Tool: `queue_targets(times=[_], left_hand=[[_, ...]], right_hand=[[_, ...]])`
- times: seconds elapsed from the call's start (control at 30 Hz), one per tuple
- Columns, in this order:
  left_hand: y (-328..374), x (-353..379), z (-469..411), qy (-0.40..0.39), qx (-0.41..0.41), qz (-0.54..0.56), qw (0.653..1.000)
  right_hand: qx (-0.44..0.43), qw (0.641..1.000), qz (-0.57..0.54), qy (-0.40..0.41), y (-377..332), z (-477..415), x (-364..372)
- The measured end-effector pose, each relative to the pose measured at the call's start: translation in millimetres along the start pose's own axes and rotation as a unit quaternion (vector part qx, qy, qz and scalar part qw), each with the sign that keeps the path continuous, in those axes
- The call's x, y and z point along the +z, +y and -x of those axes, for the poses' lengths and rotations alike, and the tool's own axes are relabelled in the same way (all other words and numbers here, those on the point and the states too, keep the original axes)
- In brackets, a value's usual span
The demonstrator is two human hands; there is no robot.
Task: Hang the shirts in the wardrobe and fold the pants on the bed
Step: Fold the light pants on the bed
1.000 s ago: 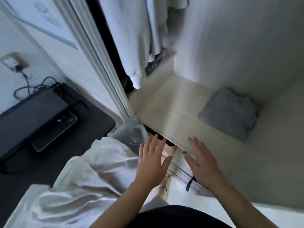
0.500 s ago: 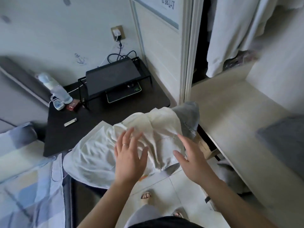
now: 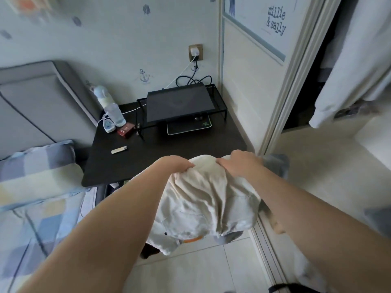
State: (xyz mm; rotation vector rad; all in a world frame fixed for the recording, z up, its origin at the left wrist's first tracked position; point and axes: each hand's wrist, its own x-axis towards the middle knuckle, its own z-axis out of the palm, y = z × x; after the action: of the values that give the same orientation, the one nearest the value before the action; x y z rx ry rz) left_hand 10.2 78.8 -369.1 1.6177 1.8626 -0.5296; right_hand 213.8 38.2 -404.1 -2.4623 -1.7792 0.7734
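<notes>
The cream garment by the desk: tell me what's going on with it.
A person's left hand and right hand both grip the cream garment by its upper edge at the corner of the dark desk; the cloth hangs toward the floor. A grey garment lies just behind it. The open wardrobe on the right holds a hanging white garment.
</notes>
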Motion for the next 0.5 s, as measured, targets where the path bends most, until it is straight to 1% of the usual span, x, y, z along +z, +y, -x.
queue_targets(times=[0.07, 0.1, 0.17, 0.23, 0.3, 0.37, 0.43, 0.5], left_hand=[[4, -3, -8, -0.027, 0.009, -0.059, 0.998], [5, -3, -11, -0.032, 0.006, -0.065, 0.997], [4, -3, -13, -0.033, -0.01, -0.063, 0.997], [1, -4, -16, -0.04, -0.029, -0.054, 0.997], [-2, -8, -14, -0.066, -0.048, -0.051, 0.995], [-5, -12, -10, -0.077, -0.049, -0.054, 0.994], [-6, -15, -11, -0.077, -0.04, -0.053, 0.995], [-7, -12, -13, -0.065, -0.02, -0.028, 0.997]], right_hand=[[0.029, 1.0, 0.01, 0.003, -4, -11, 0], [0.044, 0.999, 0.007, 0.006, -5, -15, 0], [0.068, 0.998, 0.0, 0.002, -7, -25, -2], [0.074, 0.997, -0.019, -0.006, -8, -35, -4], [0.075, 0.996, -0.048, -0.015, -8, -42, -5], [0.082, 0.994, -0.078, 0.003, -8, -44, -4], [0.066, 0.988, -0.133, 0.041, -7, -41, -3], [0.014, 0.971, -0.224, 0.083, -7, -33, -3]])
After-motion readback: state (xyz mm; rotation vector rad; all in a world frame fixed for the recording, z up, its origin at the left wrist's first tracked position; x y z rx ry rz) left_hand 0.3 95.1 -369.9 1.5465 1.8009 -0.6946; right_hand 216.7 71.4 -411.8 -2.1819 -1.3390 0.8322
